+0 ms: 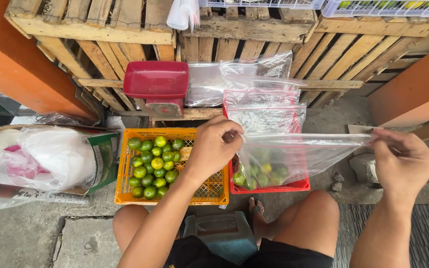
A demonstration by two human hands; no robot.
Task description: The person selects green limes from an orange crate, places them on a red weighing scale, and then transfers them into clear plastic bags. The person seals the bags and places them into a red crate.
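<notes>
So both hands are pinching a clear plastic bag (294, 154) stretched flat over the red crate (274, 187): left hand (214, 146) on one corner, right hand (403, 159) on the other. Looks like the opening step; rubbing the mouth apart seems next. Limes (152, 166) sit in the orange crate's (125, 196) left half.

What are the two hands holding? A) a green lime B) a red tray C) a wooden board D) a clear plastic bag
D: the left hand and the right hand each pinch one end of the clear plastic bag, stretching its top edge between them above the red basket.
</notes>
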